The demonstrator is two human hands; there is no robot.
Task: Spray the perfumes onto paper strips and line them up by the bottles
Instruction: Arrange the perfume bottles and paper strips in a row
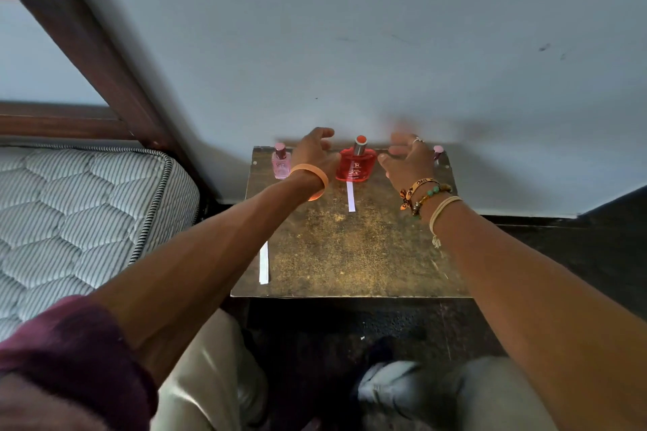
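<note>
Knees [196,378] in pale trousers are nearest, with a dark red sleeve [70,353] on the left arm. Beyond them stands a small worn counter [350,255], and a striped mattress [70,213] lies at its left. One paper strip [263,262] lies at the near left edge of the counter, well apart from the bottles. A second strip [351,197] lies further back, its far end just at the foot of the red bottle [355,164]. This bottle stands upright at the back middle, a pink bottle [281,164] at the back left, and a third bottle [438,152] at the back right, mostly hidden. The left hand [313,150], with an orange wristband [310,178], and the right hand [408,157], with several bracelets [423,194], are on each side of the red bottle. Both grips are spread and hold nothing. Whether a finger touches the bottle, I cannot tell. A pale wall [350,45] is behind.
</note>
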